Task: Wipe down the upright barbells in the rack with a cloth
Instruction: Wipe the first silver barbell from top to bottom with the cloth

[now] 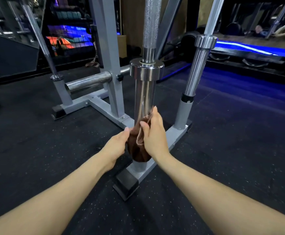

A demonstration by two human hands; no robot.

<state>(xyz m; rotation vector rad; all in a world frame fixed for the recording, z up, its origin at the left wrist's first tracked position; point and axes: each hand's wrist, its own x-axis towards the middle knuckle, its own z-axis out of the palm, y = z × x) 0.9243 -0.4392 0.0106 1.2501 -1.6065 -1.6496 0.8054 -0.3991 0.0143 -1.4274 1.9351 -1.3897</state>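
Both hands are low on the middle barbell now, wrapped round a brown cloth at the foot of its shiny sleeve. The left hand cups the cloth from its side, thumb up against the fabric; the right hand pinches folds of it with curled fingers, one fingertip resting on bare steel just above the grip. Directly below the grip, the bar drops into a grey tube of the rack. Well above the grip sits the thick collar, then the rough knurled shaft running out of view. Off to the right of the grip, a second barbell stands in its own tube; away to the left, a thinner third bar leans. The cloth looks soft and light, easy to bunch. The sleeve looks hard, heavy and slick, so a bare palm would likely slide; best hold is the cloth wrapped right around the steel, squeezed from both sides.
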